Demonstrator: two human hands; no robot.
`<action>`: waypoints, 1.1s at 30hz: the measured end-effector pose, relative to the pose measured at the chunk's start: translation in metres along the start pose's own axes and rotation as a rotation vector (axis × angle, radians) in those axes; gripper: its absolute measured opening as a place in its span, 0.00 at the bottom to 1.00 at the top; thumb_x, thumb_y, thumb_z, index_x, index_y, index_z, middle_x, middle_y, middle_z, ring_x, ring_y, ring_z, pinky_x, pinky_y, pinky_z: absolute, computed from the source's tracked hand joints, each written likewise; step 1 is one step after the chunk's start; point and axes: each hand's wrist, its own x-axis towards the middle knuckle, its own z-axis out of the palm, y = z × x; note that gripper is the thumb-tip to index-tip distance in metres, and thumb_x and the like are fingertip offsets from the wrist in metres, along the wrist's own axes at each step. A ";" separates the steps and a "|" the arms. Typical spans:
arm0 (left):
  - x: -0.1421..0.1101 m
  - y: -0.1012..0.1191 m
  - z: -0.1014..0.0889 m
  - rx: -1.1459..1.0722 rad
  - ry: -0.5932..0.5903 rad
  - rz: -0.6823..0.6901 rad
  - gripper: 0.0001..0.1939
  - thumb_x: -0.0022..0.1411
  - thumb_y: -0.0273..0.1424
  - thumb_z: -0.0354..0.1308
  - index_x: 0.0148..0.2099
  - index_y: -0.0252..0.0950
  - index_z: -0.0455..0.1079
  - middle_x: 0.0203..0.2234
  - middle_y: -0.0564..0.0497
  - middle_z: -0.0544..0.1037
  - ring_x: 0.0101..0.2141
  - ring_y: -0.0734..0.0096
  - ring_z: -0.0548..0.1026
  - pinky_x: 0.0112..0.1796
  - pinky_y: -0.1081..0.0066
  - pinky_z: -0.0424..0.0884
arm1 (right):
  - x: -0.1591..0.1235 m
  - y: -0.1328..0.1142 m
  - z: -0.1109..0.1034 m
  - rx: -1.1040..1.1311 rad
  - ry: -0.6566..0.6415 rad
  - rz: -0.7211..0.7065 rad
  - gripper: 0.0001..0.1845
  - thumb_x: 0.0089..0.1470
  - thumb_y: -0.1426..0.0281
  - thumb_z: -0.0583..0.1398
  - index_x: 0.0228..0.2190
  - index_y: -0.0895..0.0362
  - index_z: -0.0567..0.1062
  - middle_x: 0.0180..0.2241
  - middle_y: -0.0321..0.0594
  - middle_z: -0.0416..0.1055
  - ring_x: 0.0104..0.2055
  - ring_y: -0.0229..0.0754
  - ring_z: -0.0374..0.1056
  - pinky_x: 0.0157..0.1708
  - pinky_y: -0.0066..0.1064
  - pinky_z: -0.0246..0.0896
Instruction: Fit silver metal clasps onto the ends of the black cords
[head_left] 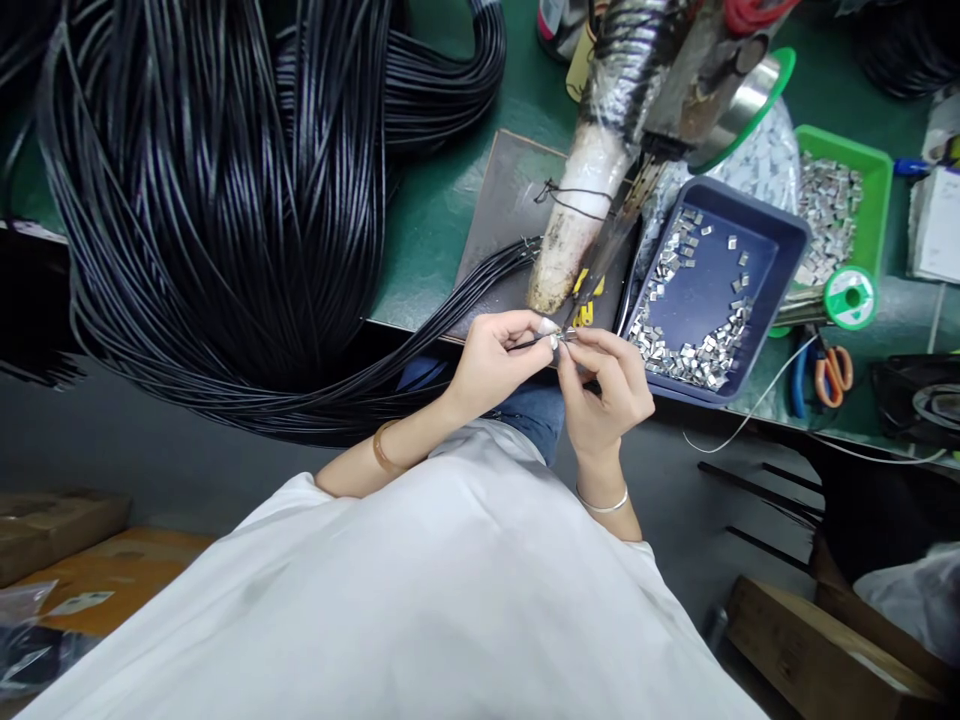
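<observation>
Black cable (523,345), its tip at the table's near edge, is pinched by the nearly closed fingers of the left hand (495,352); what looks like a small metal piece (568,336) is pinched at that tip by the right hand (609,390). Cable judged light, springy, smooth; best held close behind the tip. Piece probably hard, easily dropped. Green table (429,235) loaded with cable bundles (217,180), blue tray (709,265); cardboard box (817,640) seen below.
</observation>
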 end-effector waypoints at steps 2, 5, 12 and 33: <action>0.001 0.000 -0.001 -0.023 -0.018 -0.017 0.06 0.52 0.28 0.61 0.26 0.31 0.70 0.16 0.58 0.59 0.19 0.83 0.53 0.21 0.77 0.48 | -0.001 0.000 0.000 -0.015 -0.001 -0.023 0.09 0.52 0.78 0.64 0.36 0.54 0.75 0.40 0.37 0.78 0.40 0.35 0.76 0.33 0.24 0.73; 0.001 -0.002 -0.002 -0.035 -0.032 -0.046 0.07 0.52 0.29 0.60 0.26 0.30 0.69 0.16 0.58 0.59 0.19 0.83 0.53 0.21 0.76 0.48 | -0.003 0.001 0.000 -0.033 -0.001 -0.052 0.09 0.52 0.78 0.64 0.35 0.55 0.74 0.40 0.38 0.78 0.39 0.34 0.76 0.34 0.22 0.72; -0.001 -0.004 -0.002 -0.030 -0.032 -0.078 0.07 0.53 0.30 0.61 0.29 0.31 0.69 0.16 0.59 0.55 0.19 0.83 0.51 0.21 0.76 0.46 | -0.002 0.001 -0.001 -0.026 0.001 -0.022 0.08 0.53 0.78 0.63 0.35 0.55 0.73 0.39 0.38 0.79 0.37 0.33 0.75 0.25 0.19 0.66; -0.002 -0.005 0.002 -0.101 -0.059 -0.062 0.06 0.56 0.30 0.59 0.32 0.32 0.66 0.17 0.60 0.55 0.20 0.83 0.51 0.21 0.77 0.48 | -0.003 0.001 0.000 -0.015 0.049 -0.025 0.09 0.51 0.79 0.64 0.34 0.55 0.73 0.39 0.37 0.78 0.38 0.34 0.75 0.33 0.23 0.71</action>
